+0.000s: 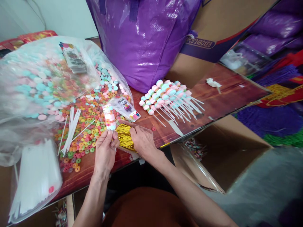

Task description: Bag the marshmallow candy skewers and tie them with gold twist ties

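Gripped upright in the left hand, by thumb and fingers at the neck of its wrapper: a wrapped candy stick, over the table at its near side. Banded in pink, white, orange and pale blue under clear, shiny film, with coloured print at the top. Bent over a bunch of gold ties, with fingers down on the strands: the right hand — impossible to tell whether closed on any. Just beyond the ties, a flat printed bag. Around to the left, loose candy rings in red, orange, yellow and green, with white sticks lying across. Farther left, a large clear sack with pale candies, and nearer, a pack of sticks. Right of the ties, a heap of candy skewers; past it, mostly bare tabletop with a paper scrap — most open room here. Close to both wrists, the near edge, slanting up rightward above an open carton. Closing off the back, a purple bag.
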The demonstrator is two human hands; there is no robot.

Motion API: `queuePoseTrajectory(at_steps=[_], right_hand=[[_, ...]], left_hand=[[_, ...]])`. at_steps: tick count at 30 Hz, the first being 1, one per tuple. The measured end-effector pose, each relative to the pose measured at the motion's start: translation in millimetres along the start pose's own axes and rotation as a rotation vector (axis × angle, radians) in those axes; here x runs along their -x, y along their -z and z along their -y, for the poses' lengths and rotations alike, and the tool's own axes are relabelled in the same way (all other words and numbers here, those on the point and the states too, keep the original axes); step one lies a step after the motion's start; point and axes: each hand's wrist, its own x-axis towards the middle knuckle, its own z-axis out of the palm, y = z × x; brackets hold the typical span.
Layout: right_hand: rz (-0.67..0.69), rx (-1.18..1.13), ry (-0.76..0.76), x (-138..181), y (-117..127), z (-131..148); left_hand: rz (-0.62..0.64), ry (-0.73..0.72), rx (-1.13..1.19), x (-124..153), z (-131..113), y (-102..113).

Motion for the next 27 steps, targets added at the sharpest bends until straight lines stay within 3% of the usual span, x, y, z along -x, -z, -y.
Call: queuePoseTrajectory(at_steps=[6,11,15,18,23,27], right_hand=[[-0.073,-0.152,-0.059,5.4,-0.9,-12.6],[-0.285,-0.445,0.064,8.5,-11.3,-21.2],[-0.492,-0.768,0.201,15.0,-9.2,-21.6],[-0.537,-0.993,0.223,19.9,-4.4,-16.4],[-0.439,-1.369,0.053,18.4,-2.9,-1.7],[-0.482,-1.515,-0.081,13.6,-2.1,2.6]], left_hand=[[0.001,-0.094,-0.007,-1.5,2.8,-0.6],[0.038,-0.160,-0.014,-3.1,2.8,-4.1],[0.043,-0.114,-0.053,-4.6,2.5,-7.0],[0.048,-0.042,-0.112,-3.6,5.7,-10.2],[0.065,-0.043,-0.242,3.5,18.4,-16.8],[0.174,-0.086,-0.234,8.2,24.9,-14.7]])
